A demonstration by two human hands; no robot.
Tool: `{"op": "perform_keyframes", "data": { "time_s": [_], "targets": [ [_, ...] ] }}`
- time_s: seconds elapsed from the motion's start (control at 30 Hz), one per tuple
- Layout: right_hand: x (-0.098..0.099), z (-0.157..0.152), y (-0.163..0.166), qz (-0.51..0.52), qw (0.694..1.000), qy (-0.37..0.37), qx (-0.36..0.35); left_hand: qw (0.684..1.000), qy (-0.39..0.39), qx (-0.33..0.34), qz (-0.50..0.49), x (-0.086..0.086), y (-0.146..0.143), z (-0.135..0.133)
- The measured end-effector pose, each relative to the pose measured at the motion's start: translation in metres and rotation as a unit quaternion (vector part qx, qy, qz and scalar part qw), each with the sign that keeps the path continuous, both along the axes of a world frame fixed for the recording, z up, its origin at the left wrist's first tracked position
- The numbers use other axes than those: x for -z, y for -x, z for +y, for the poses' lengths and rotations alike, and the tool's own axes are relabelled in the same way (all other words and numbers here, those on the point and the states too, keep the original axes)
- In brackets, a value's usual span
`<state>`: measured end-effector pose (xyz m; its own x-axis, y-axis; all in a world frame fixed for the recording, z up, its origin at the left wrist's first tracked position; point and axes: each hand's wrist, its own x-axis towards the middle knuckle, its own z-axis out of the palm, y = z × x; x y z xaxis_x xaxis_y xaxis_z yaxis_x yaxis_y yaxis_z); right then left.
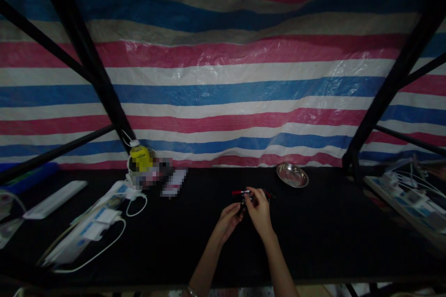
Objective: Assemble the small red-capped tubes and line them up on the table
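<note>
Over the middle of the black table, my two hands are close together. My right hand (pixel 259 211) is closed, its fingers pinching a small red-and-silver rod-shaped item (pixel 239 192) whose red end sticks out to the left. Dark and red bits (pixel 269 193) show just beyond the right-hand knuckles; whether they belong to the same item I cannot tell. My left hand (pixel 228 223) is closed too, thumb and fingers pressed together at a small dark piece under the rod. The fingers hide most of what lies between the hands.
A round metal dish (pixel 292 175) sits at the back, right of my hands. To the left are a blurred-out flat item (pixel 175 183), a yellow bottle (pixel 140 158) and a power strip (pixel 87 227) with white cables. Another strip (pixel 411 204) lies right. Black frame posts (pixel 379 83) flank a striped sheet.
</note>
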<state>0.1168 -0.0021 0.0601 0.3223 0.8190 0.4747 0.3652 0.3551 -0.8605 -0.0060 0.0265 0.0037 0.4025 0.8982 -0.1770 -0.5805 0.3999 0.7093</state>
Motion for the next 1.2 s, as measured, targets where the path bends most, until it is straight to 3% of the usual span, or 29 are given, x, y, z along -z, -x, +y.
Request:
{"op": "perform_keyframes", "data": {
  "time_s": [0.17, 0.37, 0.5, 0.6, 0.77, 1.03, 1.2],
  "targets": [
    [0.012, 0.004, 0.001, 0.113, 0.992, 0.035, -0.041, 1.0, 0.017, 0.002, 0.004, -0.002, -0.001, -0.003],
    [0.019, 0.006, -0.011, 0.221, 0.974, 0.049, -0.03, 0.995, 0.051, -0.068, 0.058, -0.009, 0.0, -0.002],
    [0.023, -0.001, -0.028, 0.194, 0.976, 0.074, -0.06, 0.989, 0.009, -0.1, 0.106, -0.009, 0.002, -0.003],
    [0.028, -0.008, -0.041, 0.156, 0.978, 0.106, -0.088, 0.975, -0.069, -0.12, 0.174, -0.007, 0.006, -0.005],
    [0.034, -0.015, -0.054, 0.077, 0.983, 0.126, -0.106, 0.894, -0.237, -0.183, 0.334, -0.004, 0.015, -0.01],
    [0.059, -0.007, -0.051, 0.0, 0.988, 0.131, -0.081, 0.843, -0.262, -0.181, 0.433, 0.001, 0.019, -0.013],
    [0.061, -0.006, -0.05, -0.023, 0.99, 0.12, -0.077, 0.821, -0.278, -0.203, 0.456, 0.004, 0.015, -0.013]
  ]
}}
